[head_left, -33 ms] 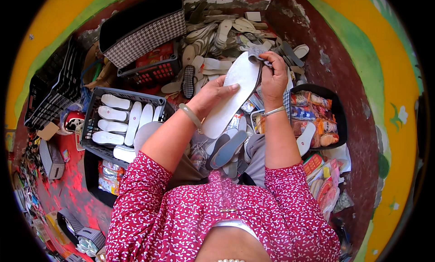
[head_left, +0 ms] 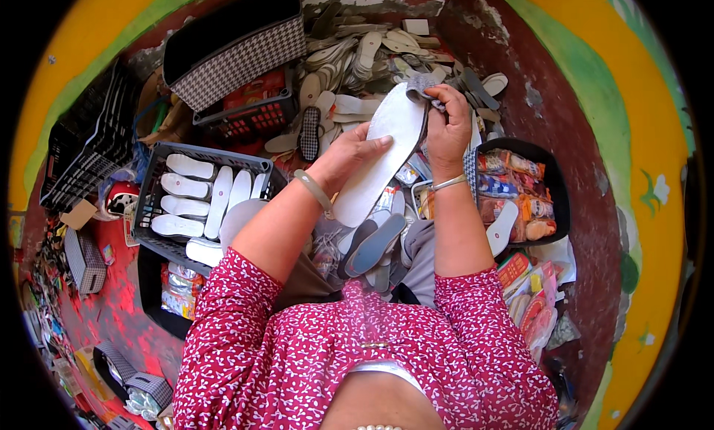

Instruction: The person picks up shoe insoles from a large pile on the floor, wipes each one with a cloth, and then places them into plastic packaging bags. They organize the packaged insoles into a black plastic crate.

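Note:
A white insole (head_left: pixel 385 151) is held up tilted in front of me, its far end pointing up and to the right. My left hand (head_left: pixel 355 155) grips its middle edge, thumb on the white face and the other fingers hidden beneath. My right hand (head_left: pixel 448 121) is closed at the far end, pinching a curled piece of grey fabric (head_left: pixel 422 86). Whether this fabric is joined to the insole I cannot tell. A dark edge shows along the insole's right side. Below, grey-blue insoles (head_left: pixel 377 244) lie loosely between my legs.
On the left stands a black crate (head_left: pixel 167 240) with white insoles (head_left: pixel 186 187). A large heap of insoles (head_left: pixel 364 54) fills the back, beside a houndstooth bin (head_left: pixel 236 58). At right, a dark bin (head_left: pixel 559 199) holds packaged goods, with plastic-wrapped insoles (head_left: pixel 534 311) nearer me.

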Tool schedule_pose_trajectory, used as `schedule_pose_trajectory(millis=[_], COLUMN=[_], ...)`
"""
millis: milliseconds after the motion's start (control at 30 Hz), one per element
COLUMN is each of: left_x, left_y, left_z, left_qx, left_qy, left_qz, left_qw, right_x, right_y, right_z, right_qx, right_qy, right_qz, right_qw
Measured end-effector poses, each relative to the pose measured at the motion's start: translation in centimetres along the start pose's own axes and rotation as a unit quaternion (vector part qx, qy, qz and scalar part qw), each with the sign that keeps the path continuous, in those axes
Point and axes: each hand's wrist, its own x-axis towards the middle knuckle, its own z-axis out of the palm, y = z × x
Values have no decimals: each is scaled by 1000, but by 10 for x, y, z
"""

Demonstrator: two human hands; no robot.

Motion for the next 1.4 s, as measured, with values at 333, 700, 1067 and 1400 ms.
schedule_pose_trajectory(millis=[333, 700, 1067, 1400], left_x=[11, 10, 24, 37], left_y=[9, 37, 27, -13], left_z=[-18, -54, -65, -48], left_qx=[-44, -186, -306, -146], left_qy=[63, 155, 221, 219], left_qz=[95, 191, 177, -3], left_qw=[993, 951, 909, 965], right_x=[-21, -36, -10, 1], right_y=[-19, -47, -36, -18], right_z=[16, 20, -16, 31], right_qx=[40, 196, 393, 449], right_qy=[-64, -335, -436, -99], right_qz=[-8, 50, 210, 260], right_qw=[997, 920, 782, 849])
